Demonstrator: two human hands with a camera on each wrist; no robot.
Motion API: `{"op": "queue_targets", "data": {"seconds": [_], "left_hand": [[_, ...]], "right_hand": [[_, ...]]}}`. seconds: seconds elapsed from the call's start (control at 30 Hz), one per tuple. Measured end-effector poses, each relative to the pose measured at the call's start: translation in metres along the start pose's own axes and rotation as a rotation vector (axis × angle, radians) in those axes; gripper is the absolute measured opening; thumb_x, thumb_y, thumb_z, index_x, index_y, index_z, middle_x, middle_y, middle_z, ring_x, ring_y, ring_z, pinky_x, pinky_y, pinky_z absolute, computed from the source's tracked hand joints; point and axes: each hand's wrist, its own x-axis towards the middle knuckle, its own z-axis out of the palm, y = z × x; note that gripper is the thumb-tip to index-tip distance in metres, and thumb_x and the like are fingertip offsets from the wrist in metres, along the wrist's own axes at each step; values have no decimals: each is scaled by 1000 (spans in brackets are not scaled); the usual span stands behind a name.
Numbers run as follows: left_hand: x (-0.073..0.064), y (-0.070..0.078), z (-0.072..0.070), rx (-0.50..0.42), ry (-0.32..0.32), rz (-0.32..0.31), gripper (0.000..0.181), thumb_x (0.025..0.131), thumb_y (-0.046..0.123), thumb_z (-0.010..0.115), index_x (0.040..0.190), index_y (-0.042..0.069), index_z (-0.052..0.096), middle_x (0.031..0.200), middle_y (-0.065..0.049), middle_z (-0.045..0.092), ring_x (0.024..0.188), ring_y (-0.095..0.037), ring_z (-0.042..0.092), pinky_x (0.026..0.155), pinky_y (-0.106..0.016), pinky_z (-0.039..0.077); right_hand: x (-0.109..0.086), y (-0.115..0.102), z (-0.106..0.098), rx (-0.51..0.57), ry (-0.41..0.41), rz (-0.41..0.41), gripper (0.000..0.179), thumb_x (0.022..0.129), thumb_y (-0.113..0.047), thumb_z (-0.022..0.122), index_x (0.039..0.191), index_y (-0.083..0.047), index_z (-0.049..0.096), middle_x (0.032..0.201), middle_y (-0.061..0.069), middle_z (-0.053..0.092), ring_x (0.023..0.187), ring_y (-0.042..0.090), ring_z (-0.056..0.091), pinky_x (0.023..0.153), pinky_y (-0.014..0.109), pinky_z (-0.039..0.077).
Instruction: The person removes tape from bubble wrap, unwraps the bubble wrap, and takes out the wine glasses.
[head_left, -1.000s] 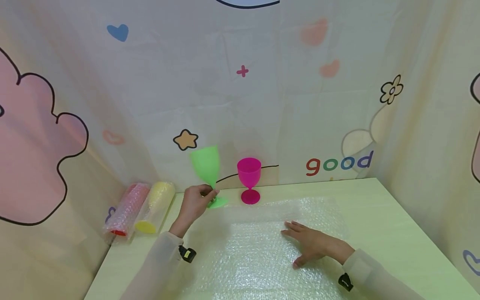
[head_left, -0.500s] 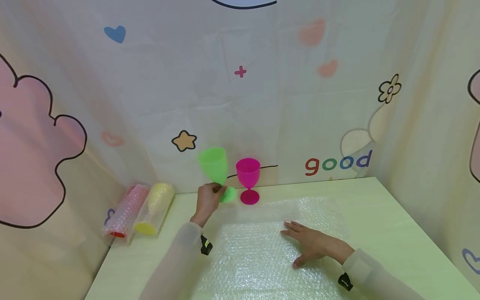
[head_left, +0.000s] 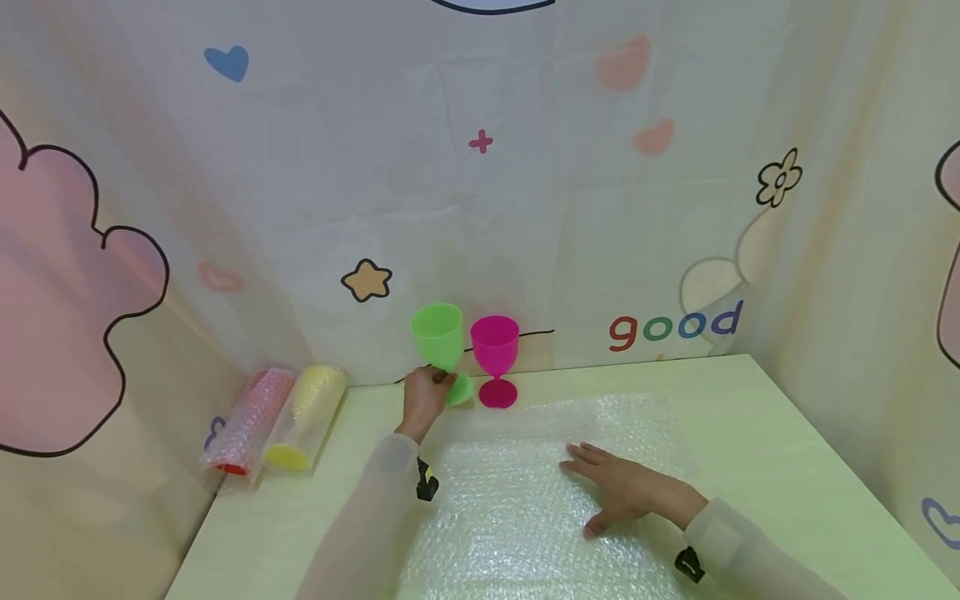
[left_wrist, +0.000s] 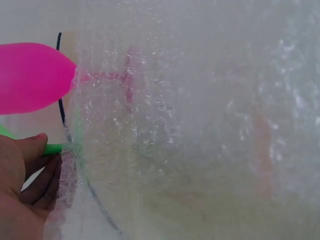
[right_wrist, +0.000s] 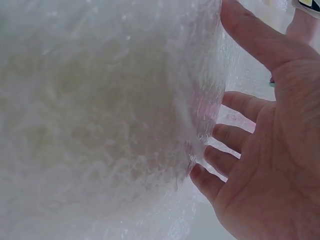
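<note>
My left hand (head_left: 426, 398) pinches the stem of a green plastic goblet (head_left: 438, 329) near the table's back edge. The goblet is nearly upright, its round foot at or just above the table; I cannot tell which. Just to its right stands a pink goblet (head_left: 496, 343). Fingers spread, my right hand (head_left: 626, 483) rests on a sheet of clear bubble wrap (head_left: 510, 500) lying across the table. In the left wrist view the thumb and fingers grip the green stem (left_wrist: 52, 149), while bubble wrap (left_wrist: 200, 125) covers much of the picture.
At the table's left edge lie two bubble-wrapped bundles, one red (head_left: 251, 421) and one yellow (head_left: 307, 417). A printed curtain (head_left: 525, 208) hangs behind the pale table (head_left: 795, 483) and along its sides.
The left hand has moved right with the green goblet, bringing it close to the pink one and more upright. My right hand has stayed in place on the bubble wrap.
</note>
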Motion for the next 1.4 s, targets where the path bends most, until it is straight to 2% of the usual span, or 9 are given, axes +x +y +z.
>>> {"op": "queue_targets", "data": {"seconds": [0.17, 0.4, 0.57, 0.7, 0.83, 1.0, 1.3, 1.4], "left_hand": [[1, -5, 6, -16, -6, -53, 21, 88, 15, 71, 77, -3, 74, 70, -15, 72, 54, -13, 49, 51, -23, 41], [2, -16, 15, -11, 13, -104, 20, 87, 15, 72, 81, -3, 76, 80, -17, 75, 61, -18, 61, 55, -25, 48], [-1, -19, 22, -17, -14, -163, 20, 87, 17, 72, 85, -2, 76, 86, -17, 76, 75, -25, 68, 67, -35, 55], [-1, -21, 27, -12, -27, -194, 21, 86, 18, 72, 90, -2, 77, 91, -17, 76, 84, -28, 70, 76, -40, 56], [1, -22, 28, 6, -31, -202, 20, 87, 18, 72, 90, -1, 76, 91, -16, 76, 82, -27, 69, 76, -41, 56], [2, -23, 28, 8, -52, -195, 20, 88, 17, 71, 89, -2, 75, 90, -17, 75, 75, -24, 67, 70, -37, 56], [4, -32, 30, -4, -75, -148, 16, 87, 9, 67, 93, -3, 76, 93, -18, 75, 85, -28, 70, 73, -38, 57], [3, -33, 27, -18, -86, -140, 18, 86, 9, 65, 95, -3, 75, 92, -17, 75, 84, -28, 69, 73, -38, 57]], "right_hand": [[-1, 1, -1, 1, 1, -19, 100, 69, -55, 81, 152, -22, 37, 166, 3, 18, 154, 30, 14, 118, 58, 27], [0, 3, 1, 12, 7, -15, 100, 68, -56, 82, 152, -25, 37, 166, 1, 18, 154, 30, 14, 119, 58, 26], [-2, 4, 0, 8, 13, -28, 101, 68, -56, 82, 152, -24, 37, 166, 2, 18, 154, 31, 14, 118, 59, 26], [-1, 4, 1, 1, 12, -20, 101, 68, -56, 81, 152, -25, 36, 166, 1, 18, 154, 30, 14, 118, 58, 26], [0, 4, 1, -12, 9, -18, 101, 68, -57, 81, 152, -25, 36, 166, 1, 18, 154, 29, 14, 119, 57, 27], [0, 4, 2, -14, 8, -27, 101, 68, -56, 82, 152, -24, 36, 166, 2, 17, 154, 29, 13, 119, 56, 27], [0, 0, 0, -31, 1, -5, 100, 68, -55, 82, 152, -24, 37, 166, 2, 18, 154, 29, 14, 118, 56, 28], [-2, 0, 1, -42, 6, -10, 100, 68, -54, 82, 152, -23, 37, 166, 3, 18, 154, 29, 15, 118, 56, 29]]}}
